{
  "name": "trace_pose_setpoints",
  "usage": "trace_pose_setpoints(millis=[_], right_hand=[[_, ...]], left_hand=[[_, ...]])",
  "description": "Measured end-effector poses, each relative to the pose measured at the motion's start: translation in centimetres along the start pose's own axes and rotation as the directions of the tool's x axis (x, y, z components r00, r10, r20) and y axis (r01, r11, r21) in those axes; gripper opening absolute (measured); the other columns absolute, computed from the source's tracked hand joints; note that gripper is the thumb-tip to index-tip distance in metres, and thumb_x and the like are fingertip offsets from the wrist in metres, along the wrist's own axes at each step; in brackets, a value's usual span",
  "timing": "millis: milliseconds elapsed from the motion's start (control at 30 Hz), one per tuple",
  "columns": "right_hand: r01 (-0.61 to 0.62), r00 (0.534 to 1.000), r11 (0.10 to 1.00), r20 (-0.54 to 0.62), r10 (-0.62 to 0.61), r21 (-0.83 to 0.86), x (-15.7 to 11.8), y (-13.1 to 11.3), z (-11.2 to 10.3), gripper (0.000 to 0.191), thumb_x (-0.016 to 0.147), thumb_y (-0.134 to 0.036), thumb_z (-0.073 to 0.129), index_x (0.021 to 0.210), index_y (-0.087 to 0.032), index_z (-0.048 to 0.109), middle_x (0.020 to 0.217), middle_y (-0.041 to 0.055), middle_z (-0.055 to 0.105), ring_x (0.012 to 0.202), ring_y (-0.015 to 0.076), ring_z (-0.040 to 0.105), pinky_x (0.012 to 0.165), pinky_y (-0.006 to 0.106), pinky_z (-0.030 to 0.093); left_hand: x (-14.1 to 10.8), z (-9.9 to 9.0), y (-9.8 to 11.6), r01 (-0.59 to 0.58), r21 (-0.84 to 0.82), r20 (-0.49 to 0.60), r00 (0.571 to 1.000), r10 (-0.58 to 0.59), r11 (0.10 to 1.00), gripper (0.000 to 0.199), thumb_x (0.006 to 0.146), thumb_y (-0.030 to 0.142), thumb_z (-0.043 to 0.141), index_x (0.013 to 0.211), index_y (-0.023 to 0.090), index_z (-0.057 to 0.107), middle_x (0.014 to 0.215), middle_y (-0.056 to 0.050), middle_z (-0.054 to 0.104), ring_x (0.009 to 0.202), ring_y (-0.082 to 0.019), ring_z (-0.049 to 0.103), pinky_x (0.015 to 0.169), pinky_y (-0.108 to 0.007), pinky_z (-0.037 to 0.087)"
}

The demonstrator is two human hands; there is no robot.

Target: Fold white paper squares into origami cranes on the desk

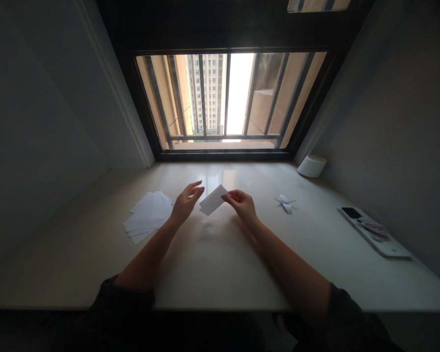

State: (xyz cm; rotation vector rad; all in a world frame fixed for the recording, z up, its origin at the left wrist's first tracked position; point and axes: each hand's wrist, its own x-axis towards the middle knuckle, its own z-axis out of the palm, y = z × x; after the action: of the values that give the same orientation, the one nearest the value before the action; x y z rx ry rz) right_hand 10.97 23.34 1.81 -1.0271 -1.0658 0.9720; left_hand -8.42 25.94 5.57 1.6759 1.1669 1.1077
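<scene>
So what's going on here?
A person at a pale surface by a window is handling paper. The right hand pinches a small white paper piece, held by one end. The left hand is open near its other end and appears not to touch it. A fanned pile of white sheets lies to the left; a small folded paper shape and a phone lie to the right.

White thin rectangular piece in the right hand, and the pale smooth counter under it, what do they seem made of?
White thin rectangular piece: probably matte paper; it shows crisp straight edges and no shine. Pale smooth counter: perhaps polished stone or laminate, glossy, as it mirrors the window.
</scene>
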Motion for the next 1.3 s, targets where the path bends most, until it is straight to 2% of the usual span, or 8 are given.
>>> trace_pose_setpoints(millis=[67,167,267,400,500,667,1033,1300], right_hand=[[0.012,1.000,1.000,0.022,-0.012,-0.012,-0.2,0.0,0.3,0.032,0.058,-0.043,0.076,0.076,-0.020,0.065,0.076,0.0044,0.071,0.073,0.0217,0.066,0.069,0.034,0.052],[0.045,0.999,0.999,0.027,-0.044,-0.030,-0.5,0.0,0.6,0.030,0.060,-0.041,0.076,0.077,-0.020,0.065,0.076,0.0044,0.071,0.071,0.0214,0.066,0.067,0.033,0.051],[0.073,0.997,0.996,0.023,-0.072,-0.046,-0.9,-0.2,0.7,0.030,0.063,-0.041,0.075,0.082,-0.020,0.065,0.075,0.0043,0.071,0.070,0.0208,0.066,0.066,0.033,0.051],[0.091,0.995,0.993,0.046,-0.088,-0.074,-1.3,-0.6,1.0,0.036,0.066,-0.042,0.072,0.094,-0.020,0.064,0.071,0.0030,0.070,0.067,0.0192,0.065,0.065,0.031,0.051],[0.123,0.992,0.988,0.028,-0.121,-0.094,-1.5,-0.8,1.1,0.041,0.067,-0.041,0.072,0.102,-0.020,0.064,0.071,0.0024,0.069,0.066,0.0178,0.064,0.065,0.031,0.051],[0.158,0.987,0.982,-0.006,-0.160,-0.099,-1.6,-0.5,1.3,0.037,0.068,-0.040,0.071,0.098,-0.020,0.068,0.078,0.0034,0.070,0.068,0.0172,0.064,0.064,0.030,0.051],[0.089,0.996,0.996,-0.025,-0.088,0.026,-1.6,-0.3,1.5,0.041,0.066,-0.038,0.074,0.101,-0.019,0.066,0.073,0.0030,0.070,0.068,0.0179,0.064,0.066,0.032,0.052],[0.090,0.995,0.996,-0.051,-0.089,0.018,-1.7,0.1,1.8,0.040,0.064,-0.038,0.075,0.099,-0.019,0.070,0.082,0.0044,0.072,0.071,0.0194,0.064,0.068,0.033,0.052]], left_hand=[[-0.7,0.6,0.7,-0.082,0.040,0.041,0.996,0.080,0.996,0.051,0.076,0.050,0.060,0.120,0.024,0.056,0.111,-0.008,0.066,0.105,-0.022,0.060,0.091,-0.035,0.045],[-1.9,1.7,1.4,-0.132,0.098,-0.029,0.990,0.136,0.986,0.059,0.071,0.047,0.067,0.124,0.028,0.052,0.111,-0.006,0.066,0.103,-0.023,0.061,0.090,-0.035,0.046],[-2.5,2.6,1.3,-0.120,0.099,-0.067,0.990,0.127,0.988,0.054,0.073,0.047,0.065,0.122,0.028,0.055,0.097,-0.004,0.070,0.094,-0.022,0.065,0.084,-0.033,0.049],[-2.4,3.1,0.7,-0.098,0.015,-0.097,0.990,0.099,0.995,0.046,0.076,0.046,0.063,0.116,0.024,0.061,0.086,-0.004,0.072,0.081,-0.020,0.067,0.073,-0.029,0.051],[-2.2,3.3,0.3,-0.096,-0.041,-0.146,0.985,0.089,0.995,0.042,0.074,0.045,0.065,0.108,0.020,0.067,0.090,-0.006,0.072,0.082,-0.021,0.066,0.069,-0.028,0.051],[-2.3,3.5,-0.1,-0.125,-0.042,-0.176,0.977,0.116,0.991,0.036,0.073,0.042,0.066,0.103,0.022,0.070,0.099,-0.006,0.071,0.086,-0.022,0.066,0.073,-0.029,0.050],[-2.2,3.5,-0.6,-0.100,-0.035,-0.188,0.978,0.092,0.994,0.035,0.073,0.042,0.066,0.103,0.023,0.069,0.100,-0.004,0.070,0.087,-0.024,0.065,0.074,-0.031,0.049],[-2.2,3.7,-0.3,-0.070,-0.117,-0.202,0.978,0.045,0.991,0.036,0.072,0.042,0.067,0.102,0.022,0.070,0.098,-0.005,0.071,0.088,-0.023,0.065,0.074,-0.030,0.050]])
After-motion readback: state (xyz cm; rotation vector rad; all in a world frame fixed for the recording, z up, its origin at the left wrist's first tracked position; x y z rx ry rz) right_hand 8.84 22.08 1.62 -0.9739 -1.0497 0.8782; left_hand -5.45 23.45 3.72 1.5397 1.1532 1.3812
